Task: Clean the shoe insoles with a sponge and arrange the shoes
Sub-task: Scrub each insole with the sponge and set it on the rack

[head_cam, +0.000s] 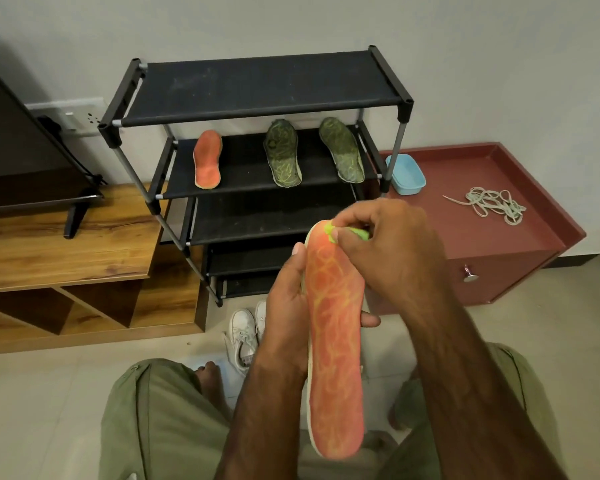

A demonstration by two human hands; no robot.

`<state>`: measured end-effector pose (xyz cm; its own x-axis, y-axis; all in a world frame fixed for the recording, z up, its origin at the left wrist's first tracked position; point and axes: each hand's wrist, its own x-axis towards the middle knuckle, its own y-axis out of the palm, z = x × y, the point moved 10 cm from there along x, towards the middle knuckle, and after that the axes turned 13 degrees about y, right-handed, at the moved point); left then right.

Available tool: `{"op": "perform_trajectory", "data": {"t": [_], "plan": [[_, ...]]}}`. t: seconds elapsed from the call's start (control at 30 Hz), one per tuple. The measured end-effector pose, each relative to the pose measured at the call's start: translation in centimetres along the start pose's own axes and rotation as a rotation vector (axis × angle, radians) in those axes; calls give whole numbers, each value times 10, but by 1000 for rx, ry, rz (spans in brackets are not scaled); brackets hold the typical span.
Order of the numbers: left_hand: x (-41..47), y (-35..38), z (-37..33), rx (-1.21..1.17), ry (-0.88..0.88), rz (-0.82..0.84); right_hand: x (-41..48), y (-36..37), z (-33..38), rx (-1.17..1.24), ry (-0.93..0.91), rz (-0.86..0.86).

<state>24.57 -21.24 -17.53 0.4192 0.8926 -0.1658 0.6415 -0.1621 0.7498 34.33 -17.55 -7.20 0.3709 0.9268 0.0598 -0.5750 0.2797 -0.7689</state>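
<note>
The person sat facing a black shoe rack [264, 88] that stood against the wall. The left hand [284, 306] held a long orange insole [336, 358] out in front of the knees. Its grip was wrapped round the insole's middle, with the thumb along the left edge and a fingertip showing past the right edge. The insole's patterned face was turned up and its toe end pointed toward the rack.

The right hand [388, 247] was at that toe end. Its grip pinched a yellow-green sponge [360, 233] against the insole's tip, and the fingers hid most of the sponge.

Three more insoles lay on the rack's second shelf. A second orange insole [207, 159] lay at the left. Two dark green insoles [282, 152] lay in the middle and at the right, each apart from the others. A pair of white sneakers [245, 336] sat on the tiled floor just in front of the rack's base, partly behind the left wrist.

Right of the rack stood a maroon cabinet [520, 174]. A light blue tub [405, 174] sat on its top near the rack, and a loose tangle of pale shoelaces [492, 204] lay further right, well apart from the tub. Left of the rack, a television [11, 150] stood on a wooden stand [66, 251]. The person wore olive shorts [160, 410].
</note>
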Motion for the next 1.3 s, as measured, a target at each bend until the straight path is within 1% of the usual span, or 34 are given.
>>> {"op": "perform_trajectory", "data": {"t": [0.07,0.17,0.2,0.27,0.33,0.37,0.4,0.53,0.57,0.6,0.67,0.73,0.77,0.8,0.9,0.97,1.0,1.03,1.1,1.2,1.23,1.3], "plan": [[1,-3,-1,9,14,-26,1,2,2,17,0,13],[1,-11,-3,-5,4,-42,-1,13,-12,-90,73,151],[0,-13,-3,1,1,-43,-3,13,-14,-117,81,163],[0,-10,0,19,2,-35,-3,8,-12,-86,73,91],[0,-4,1,30,-1,-18,-2,-2,-5,13,49,-25],[-1,-4,1,36,-8,-22,-1,-4,-3,49,35,-54],[-2,-3,1,42,-18,-27,-1,-3,-4,63,32,-43],[-2,-10,-7,80,14,-39,-5,12,-24,-42,86,189],[-2,-11,-7,98,17,-45,-5,11,-28,-7,85,216],[-3,-13,-5,109,5,-68,-4,7,-30,109,91,220],[-4,-15,-3,106,-28,-124,0,-3,-36,454,146,219],[-6,-10,0,54,-47,-122,2,-2,-33,726,187,283],[-6,-10,2,37,-64,-122,1,-1,-29,792,181,308],[-5,-12,5,22,-70,-124,0,2,-25,802,167,314],[-4,-19,2,67,-51,-150,-3,11,-24,727,186,295],[-7,-9,-12,132,26,-149,-5,15,-26,694,196,296],[-9,-11,-20,210,72,-182,-6,16,-26,663,179,289],[-10,-20,-24,293,122,-226,-6,16,-26,605,147,264],[-10,-35,-36,342,246,-279,-6,12,-24,447,76,166],[-9,-40,-46,405,354,-331,-9,6,-18,306,11,65],[-10,-34,-45,414,338,-307,-10,5,-15,261,-15,49],[-14,-11,-36,277,238,-220,-11,6,-9,173,-74,41]]}}
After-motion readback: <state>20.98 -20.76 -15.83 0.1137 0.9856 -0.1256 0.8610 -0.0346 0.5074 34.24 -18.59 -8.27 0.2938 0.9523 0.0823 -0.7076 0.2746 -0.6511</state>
